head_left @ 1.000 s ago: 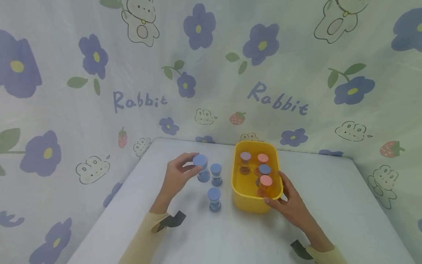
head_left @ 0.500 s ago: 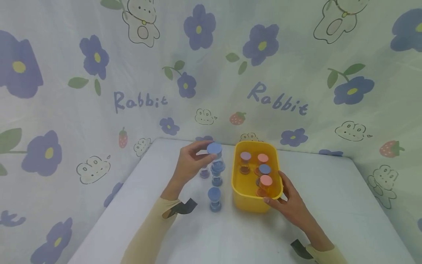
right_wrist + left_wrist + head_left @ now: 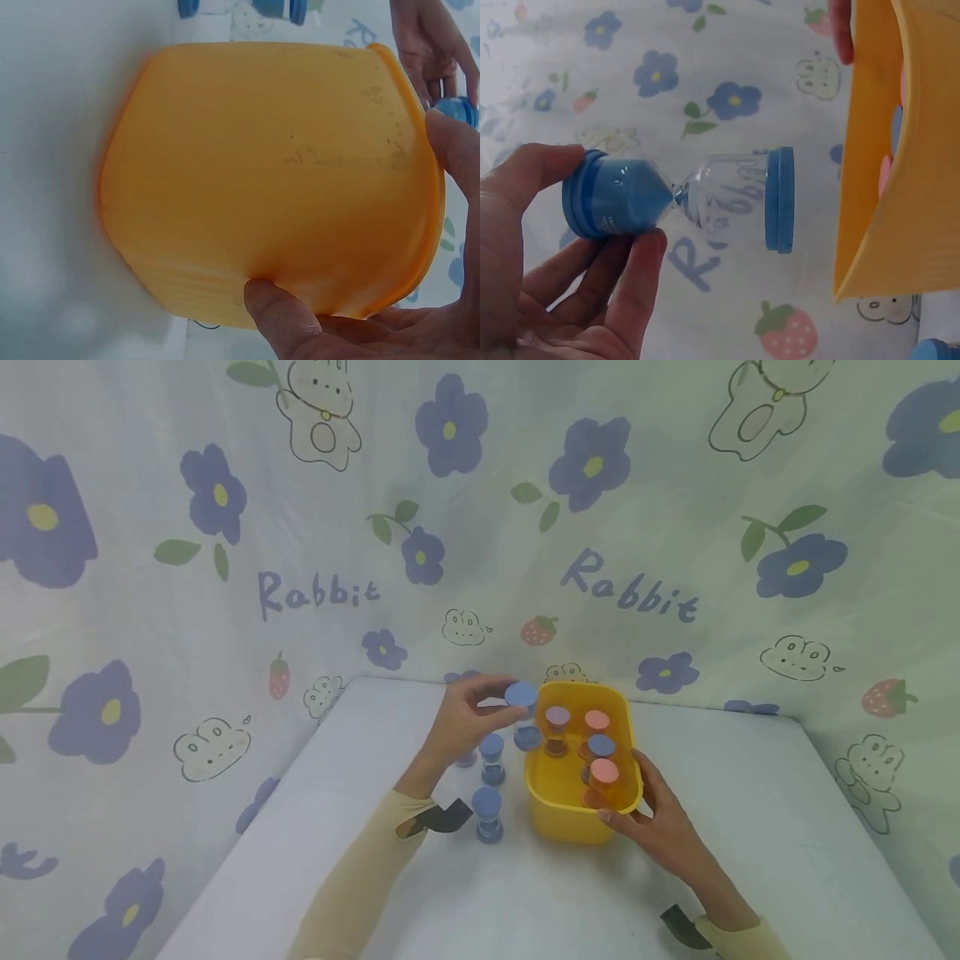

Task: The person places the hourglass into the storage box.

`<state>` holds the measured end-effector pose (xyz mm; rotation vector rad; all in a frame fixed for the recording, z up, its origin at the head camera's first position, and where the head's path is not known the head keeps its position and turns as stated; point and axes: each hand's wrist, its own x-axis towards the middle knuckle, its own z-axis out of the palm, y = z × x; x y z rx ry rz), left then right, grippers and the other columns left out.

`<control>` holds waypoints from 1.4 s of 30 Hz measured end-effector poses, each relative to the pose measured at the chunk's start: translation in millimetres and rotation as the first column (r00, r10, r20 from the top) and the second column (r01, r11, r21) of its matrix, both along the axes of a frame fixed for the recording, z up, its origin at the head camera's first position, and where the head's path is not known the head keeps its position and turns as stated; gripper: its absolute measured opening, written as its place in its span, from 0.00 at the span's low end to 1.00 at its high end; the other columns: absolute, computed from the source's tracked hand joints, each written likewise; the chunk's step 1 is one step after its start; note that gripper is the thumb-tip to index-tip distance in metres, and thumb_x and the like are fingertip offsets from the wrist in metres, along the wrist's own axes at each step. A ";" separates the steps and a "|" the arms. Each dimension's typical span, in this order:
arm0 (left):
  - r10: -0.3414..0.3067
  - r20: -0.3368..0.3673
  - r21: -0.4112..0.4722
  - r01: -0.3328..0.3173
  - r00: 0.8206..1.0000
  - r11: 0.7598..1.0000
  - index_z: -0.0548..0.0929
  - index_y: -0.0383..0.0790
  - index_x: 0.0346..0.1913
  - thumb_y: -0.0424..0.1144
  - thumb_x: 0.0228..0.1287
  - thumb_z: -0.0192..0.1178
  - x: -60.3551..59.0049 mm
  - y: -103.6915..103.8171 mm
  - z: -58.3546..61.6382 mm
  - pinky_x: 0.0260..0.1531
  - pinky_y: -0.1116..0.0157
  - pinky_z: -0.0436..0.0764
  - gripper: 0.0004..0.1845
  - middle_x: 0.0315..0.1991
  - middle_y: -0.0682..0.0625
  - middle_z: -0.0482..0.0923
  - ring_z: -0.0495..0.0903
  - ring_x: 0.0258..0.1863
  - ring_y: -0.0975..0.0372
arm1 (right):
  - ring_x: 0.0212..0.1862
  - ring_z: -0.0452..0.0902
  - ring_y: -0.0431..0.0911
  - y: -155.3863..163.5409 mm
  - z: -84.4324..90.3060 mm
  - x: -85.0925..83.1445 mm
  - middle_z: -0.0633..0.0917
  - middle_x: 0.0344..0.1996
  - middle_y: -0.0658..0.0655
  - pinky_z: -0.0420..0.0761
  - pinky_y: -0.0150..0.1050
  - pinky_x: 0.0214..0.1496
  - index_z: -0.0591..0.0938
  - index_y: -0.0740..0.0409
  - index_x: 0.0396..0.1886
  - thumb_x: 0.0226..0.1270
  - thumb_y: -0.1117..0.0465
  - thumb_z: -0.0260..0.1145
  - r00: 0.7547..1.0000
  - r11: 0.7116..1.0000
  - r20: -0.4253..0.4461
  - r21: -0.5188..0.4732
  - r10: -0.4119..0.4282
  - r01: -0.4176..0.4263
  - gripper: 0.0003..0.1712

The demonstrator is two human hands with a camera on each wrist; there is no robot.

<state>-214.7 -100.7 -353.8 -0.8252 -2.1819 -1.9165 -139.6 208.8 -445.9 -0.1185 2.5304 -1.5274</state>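
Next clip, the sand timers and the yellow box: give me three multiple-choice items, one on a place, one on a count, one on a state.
1. Where is the blue sand timer that the left hand holds?
A. Lying on the table
B. In the air at the left rim of the yellow box
C. Behind the right hand

2. How many blue sand timers stand on the table outside the box, clearly seen?
A. Two
B. Five
C. None

3. What is the right hand doing?
A. Lifting a pink timer
B. Lying flat on the table
C. Gripping the box at its near right corner

Answers: 1 B, the head view shows it lifted beside the rim. 2 A, two stand left of the box. 3 C, the right wrist view shows thumb and fingers on the wall.
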 end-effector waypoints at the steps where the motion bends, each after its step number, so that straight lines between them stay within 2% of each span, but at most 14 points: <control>1: -0.013 0.005 0.003 0.013 1.000 1.000 0.84 0.33 0.58 0.29 0.61 0.72 -2.0 2.7 -0.6 0.54 0.60 0.89 0.21 0.54 0.36 0.85 0.86 0.52 0.59 | 0.83 0.46 0.68 0.0 0.0 0.0 0.45 0.86 0.60 0.71 0.58 0.72 0.41 0.45 0.86 0.62 0.40 0.76 1.000 1.000 0.002 0.000 -0.001 0.001 0.66; 6: -0.039 0.047 -0.033 0.041 0.998 0.999 0.86 0.37 0.56 0.33 0.61 0.73 -11.0 13.7 -6.5 0.54 0.60 0.89 0.20 0.53 0.41 0.87 0.86 0.51 0.56 | 0.83 0.47 0.67 -0.6 0.0 -0.3 0.45 0.86 0.59 0.71 0.57 0.72 0.41 0.43 0.86 0.61 0.39 0.76 1.000 1.000 0.012 -0.004 -0.001 0.001 0.67; 10: -0.020 0.082 -0.099 0.028 0.996 0.995 0.86 0.40 0.56 0.36 0.60 0.75 -15.5 19.7 -12.6 0.54 0.62 0.89 0.20 0.52 0.45 0.87 0.86 0.51 0.57 | 0.83 0.47 0.67 -0.8 -0.7 -1.2 0.46 0.86 0.59 0.71 0.57 0.72 0.41 0.42 0.86 0.61 0.39 0.76 1.000 1.000 0.009 -0.004 0.000 0.000 0.67; 16: 0.001 0.134 -0.190 0.024 0.991 0.982 0.86 0.39 0.57 0.37 0.59 0.76 -19.6 27.1 -18.9 0.56 0.62 0.88 0.22 0.53 0.43 0.87 0.86 0.54 0.55 | 0.82 0.49 0.69 1.1 -3.2 -1.5 0.47 0.85 0.60 0.72 0.59 0.71 0.43 0.44 0.86 0.63 0.42 0.76 0.999 1.000 -0.049 -0.021 0.014 -0.015 0.64; 23: 0.040 0.156 -0.301 0.009 0.987 0.954 0.85 0.42 0.57 0.44 0.60 0.76 -22.6 33.0 -24.4 0.57 0.60 0.88 0.23 0.54 0.48 0.87 0.86 0.57 0.56 | 0.82 0.51 0.69 3.4 -6.3 -2.1 0.48 0.85 0.60 0.74 0.60 0.70 0.44 0.44 0.86 0.65 0.44 0.75 0.996 0.998 -0.086 -0.043 0.039 -0.043 0.62; 30: 0.042 0.161 -0.369 0.021 0.986 0.929 0.86 0.49 0.54 0.49 0.59 0.76 -30.0 37.4 -33.5 0.59 0.57 0.86 0.21 0.51 0.55 0.87 0.84 0.55 0.60 | 0.81 0.51 0.69 2.3 -5.4 -1.7 0.48 0.85 0.61 0.74 0.61 0.70 0.44 0.44 0.85 0.64 0.43 0.75 0.996 0.999 -0.080 -0.034 0.033 -0.035 0.62; 36: 0.054 0.198 -0.419 0.035 0.979 0.907 0.84 0.49 0.59 0.51 0.57 0.77 -35.5 41.5 -39.5 0.59 0.56 0.86 0.27 0.53 0.55 0.86 0.84 0.55 0.61 | 0.82 0.51 0.69 2.7 -5.6 -1.4 0.48 0.85 0.61 0.73 0.60 0.71 0.43 0.45 0.86 0.64 0.42 0.75 0.997 0.999 -0.070 -0.028 0.026 -0.028 0.63; 42: 0.058 0.193 -0.502 0.048 0.980 0.863 0.84 0.52 0.62 0.52 0.58 0.76 -36.8 45.8 -41.0 0.58 0.58 0.86 0.28 0.55 0.56 0.86 0.83 0.55 0.62 | 0.82 0.50 0.68 3.4 -6.1 -0.7 0.48 0.85 0.60 0.73 0.60 0.71 0.43 0.43 0.86 0.63 0.41 0.75 0.998 1.000 -0.056 -0.012 0.015 -0.016 0.64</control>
